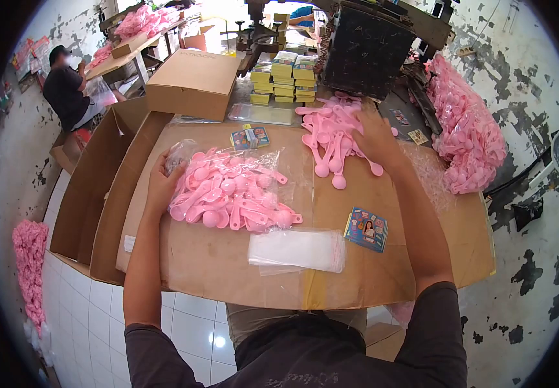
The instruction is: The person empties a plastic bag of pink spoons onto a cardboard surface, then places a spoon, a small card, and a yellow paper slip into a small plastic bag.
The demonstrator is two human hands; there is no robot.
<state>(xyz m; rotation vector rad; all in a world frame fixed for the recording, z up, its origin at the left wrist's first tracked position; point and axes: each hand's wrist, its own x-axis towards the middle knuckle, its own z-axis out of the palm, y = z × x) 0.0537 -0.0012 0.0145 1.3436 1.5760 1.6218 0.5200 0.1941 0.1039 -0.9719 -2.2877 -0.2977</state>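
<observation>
A clear plastic bag (182, 150) full of pink measuring spoons (228, 194) lies on the cardboard-covered table. My left hand (167, 173) grips its bunched left edge. At the back right, a loose pile of pink spoons (334, 132) is spread on the cardboard. My right hand (378, 136) rests at the right side of that pile, fingers stretched out, with nothing visibly held. Close to my body lie flat clear plastic sleeves (295, 250). To their right is a small stack of printed cards (365, 229). A banded card bundle (250, 138) sits behind the bag.
Stacks of cards (284, 77) stand at the back beside a closed cardboard box (192, 81). An open carton (98, 194) adjoins the table's left side. A dark metal machine (367, 52) and a large bag of pink spoons (464, 129) border the right. Another person (69, 90) sits far left.
</observation>
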